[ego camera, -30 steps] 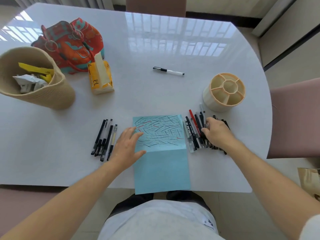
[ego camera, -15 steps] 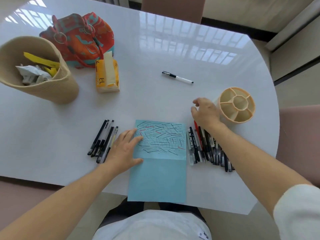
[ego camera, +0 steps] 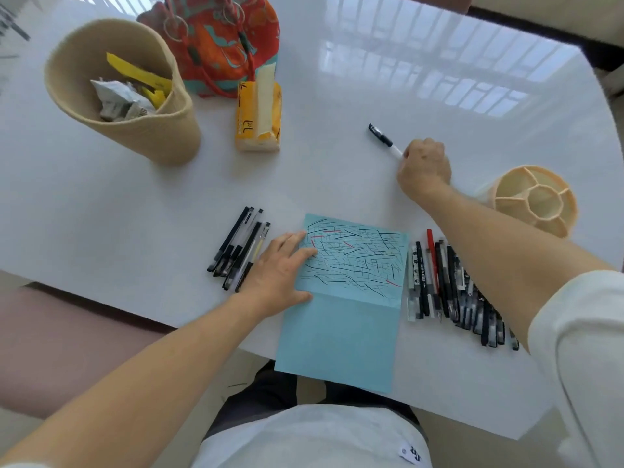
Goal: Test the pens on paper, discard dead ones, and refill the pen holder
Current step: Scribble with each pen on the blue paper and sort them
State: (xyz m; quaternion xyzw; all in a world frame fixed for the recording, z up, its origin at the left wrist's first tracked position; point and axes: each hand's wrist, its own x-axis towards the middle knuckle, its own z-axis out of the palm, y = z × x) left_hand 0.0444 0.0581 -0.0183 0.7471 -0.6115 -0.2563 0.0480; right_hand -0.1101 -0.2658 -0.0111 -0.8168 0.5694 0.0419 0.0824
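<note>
Fingers (ego camera: 410,151) of right hand (ego camera: 424,168) grip lone pen (ego camera: 385,140).

glossy white table (ego camera: 439,79), window reflections, pink chair (ego camera: 50,332)

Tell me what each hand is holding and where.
The right hand grips the lone pen at its white end. The left hand holds nothing, pressing flat on the blue paper.

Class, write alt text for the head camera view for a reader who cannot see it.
A person's right hand reaches a lone pen on a white table, while the left hand rests on scribbled blue paper. Pen piles flank the paper; an empty pen holder stands right.
</note>
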